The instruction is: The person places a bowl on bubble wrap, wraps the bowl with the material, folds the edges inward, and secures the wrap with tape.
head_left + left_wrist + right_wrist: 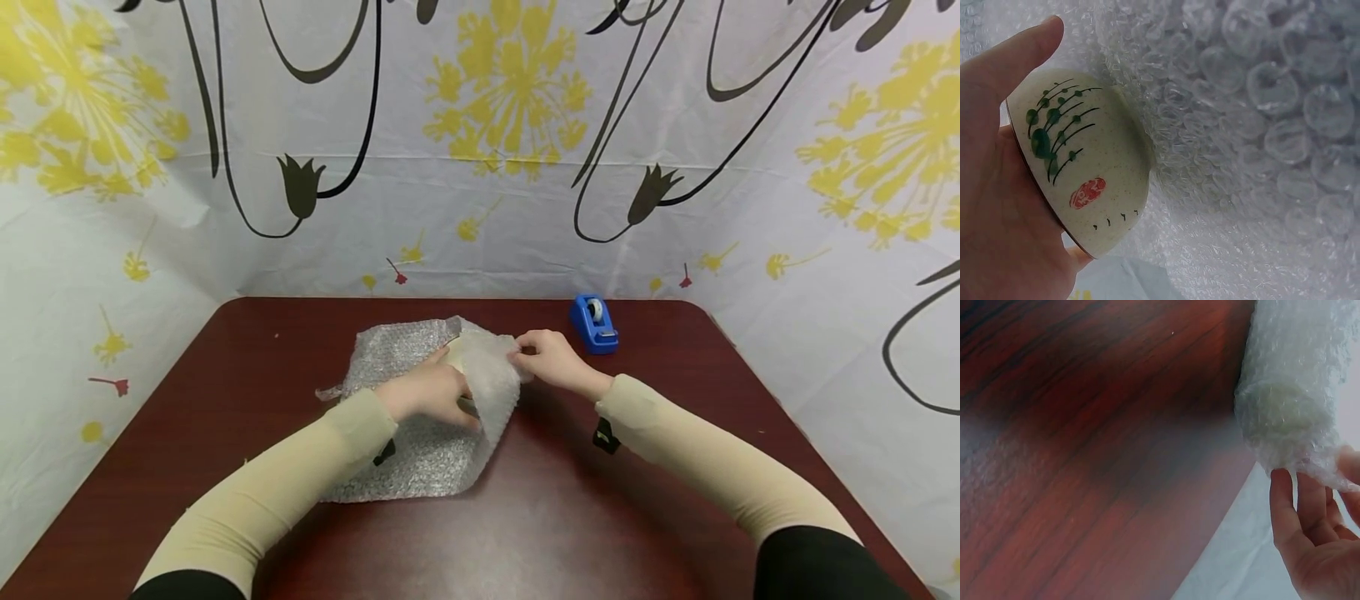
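A cream ceramic bowl [1094, 156] with green plant sprigs and a red seal mark stands tipped on its side on a sheet of bubble wrap [420, 471]. My left hand [431, 392] holds the bowl at its rim; in the left wrist view the thumb sticks up above the rim, and part of the fingers is hidden behind the bowl. At the right, my right hand [553, 362] pinches the raised edge of the bubble wrap, which is folded up against the bowl's base. The right wrist view shows the bowl dimly through the wrap [1282, 412].
A blue tape dispenser [595, 323] with a roll of tape stands near the far edge of the dark red-brown wooden table [600, 517]. White sheeting [480, 242] printed with flowers hangs behind and beside the table.
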The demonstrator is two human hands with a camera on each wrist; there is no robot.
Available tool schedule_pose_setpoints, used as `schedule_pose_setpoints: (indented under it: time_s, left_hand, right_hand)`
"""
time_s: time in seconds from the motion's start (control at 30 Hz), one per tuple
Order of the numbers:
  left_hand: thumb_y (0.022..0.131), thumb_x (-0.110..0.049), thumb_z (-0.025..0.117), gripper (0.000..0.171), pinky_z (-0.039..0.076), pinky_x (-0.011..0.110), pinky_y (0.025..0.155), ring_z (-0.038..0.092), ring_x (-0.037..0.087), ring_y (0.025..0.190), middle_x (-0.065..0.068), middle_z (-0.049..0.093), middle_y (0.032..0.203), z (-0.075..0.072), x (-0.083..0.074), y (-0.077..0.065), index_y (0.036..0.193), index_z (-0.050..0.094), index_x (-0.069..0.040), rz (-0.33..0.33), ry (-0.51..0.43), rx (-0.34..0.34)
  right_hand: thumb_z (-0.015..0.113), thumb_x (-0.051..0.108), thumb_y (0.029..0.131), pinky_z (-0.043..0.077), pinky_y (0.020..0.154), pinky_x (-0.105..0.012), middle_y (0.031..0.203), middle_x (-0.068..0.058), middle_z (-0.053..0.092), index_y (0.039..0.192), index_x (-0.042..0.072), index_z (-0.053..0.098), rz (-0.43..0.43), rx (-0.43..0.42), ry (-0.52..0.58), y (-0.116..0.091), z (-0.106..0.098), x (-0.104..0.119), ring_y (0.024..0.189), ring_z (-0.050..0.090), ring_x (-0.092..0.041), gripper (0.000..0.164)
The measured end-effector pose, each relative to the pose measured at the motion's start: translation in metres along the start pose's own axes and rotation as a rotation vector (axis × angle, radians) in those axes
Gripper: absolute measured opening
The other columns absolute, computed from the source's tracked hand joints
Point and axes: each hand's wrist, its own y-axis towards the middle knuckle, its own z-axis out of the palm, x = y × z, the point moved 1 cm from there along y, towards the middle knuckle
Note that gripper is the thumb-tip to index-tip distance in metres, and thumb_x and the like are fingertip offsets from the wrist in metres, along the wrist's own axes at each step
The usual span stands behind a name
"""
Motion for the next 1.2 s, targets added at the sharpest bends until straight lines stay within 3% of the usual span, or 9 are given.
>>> schedule_pose_setpoints:
  time_s: [0.03, 0.13, 0.27, 0.47, 0.77, 1.0, 1.2]
  left_hand:
    - [0.08, -0.059, 0.069, 0.039, 0.004, 0.049, 0.117, 0.063, 0.009, 0.099, -0.016, 0.07, 0.088, 0.0, 0.0, -0.001, 0.097, 0.075, -0.024, 0.004, 0.002, -0.008]
    - [0.079, -0.057, 0.071, 0.057, 0.005, 0.048, 0.117, 0.051, 0.016, 0.123, -0.005, 0.067, 0.118, -0.002, -0.001, -0.004, 0.122, 0.067, -0.02, 0.022, -0.008, -0.047]
    - [0.077, -0.055, 0.074, 0.082, 0.004, 0.049, 0.116, 0.025, 0.022, 0.142, -0.001, 0.043, 0.149, -0.002, -0.001, -0.007, 0.146, 0.044, -0.021, 0.051, -0.034, -0.1]
    - [0.078, -0.052, 0.073, 0.079, 0.003, 0.05, 0.116, 0.03, 0.021, 0.141, -0.001, 0.045, 0.147, -0.001, -0.001, -0.008, 0.145, 0.046, -0.021, 0.069, -0.028, -0.12]
    - [0.076, -0.046, 0.076, 0.082, 0.003, 0.051, 0.116, 0.024, 0.025, 0.143, 0.004, 0.041, 0.15, 0.0, 0.0, -0.009, 0.145, 0.046, -0.015, 0.056, -0.034, -0.124]
    - [0.082, -0.047, 0.071, 0.065, 0.001, 0.058, 0.114, 0.038, 0.024, 0.136, 0.001, 0.059, 0.133, 0.0, 0.0, -0.013, 0.137, 0.056, -0.017, 0.05, -0.031, -0.1]
    - [0.083, -0.051, 0.07, 0.073, -0.004, 0.061, 0.113, 0.025, 0.027, 0.143, 0.005, 0.035, 0.154, -0.002, 0.002, -0.021, 0.146, 0.046, -0.022, 0.056, -0.032, -0.107]
  right_hand:
    - [0.063, 0.019, 0.095, 0.042, 0.057, -0.029, 0.075, 0.0, 0.056, 0.084, 0.01, 0.069, 0.009, -0.009, 0.0, 0.0, 0.001, 0.0, 0.059, 0.047, -0.013, 0.015]
    - [0.064, 0.019, 0.094, 0.043, 0.055, -0.029, 0.073, -0.001, 0.058, 0.083, 0.009, 0.07, 0.032, -0.037, -0.007, 0.001, 0.003, 0.0, 0.057, 0.048, -0.013, 0.016]
    - [0.065, 0.018, 0.093, 0.044, 0.054, -0.029, 0.068, -0.002, 0.056, 0.077, 0.008, 0.066, 0.067, -0.073, -0.012, 0.003, 0.008, 0.0, 0.055, 0.049, -0.013, 0.019]
    - [0.065, 0.019, 0.093, 0.045, 0.053, -0.028, 0.068, -0.004, 0.054, 0.078, 0.007, 0.064, 0.118, -0.092, 0.004, 0.002, 0.012, -0.001, 0.055, 0.049, -0.014, 0.019]
    - [0.064, 0.019, 0.093, 0.043, 0.053, -0.029, 0.068, -0.005, 0.052, 0.083, 0.005, 0.063, 0.146, -0.122, 0.045, -0.001, 0.016, 0.0, 0.052, 0.045, -0.014, 0.017]
    - [0.064, 0.019, 0.094, 0.044, 0.053, -0.029, 0.07, -0.005, 0.052, 0.084, 0.005, 0.062, 0.142, -0.127, 0.05, -0.002, 0.018, -0.001, 0.051, 0.045, -0.013, 0.017]
    - [0.064, 0.019, 0.093, 0.043, 0.052, -0.029, 0.066, -0.004, 0.051, 0.084, 0.005, 0.062, 0.137, -0.121, 0.051, -0.004, 0.016, -0.001, 0.051, 0.045, -0.014, 0.017]
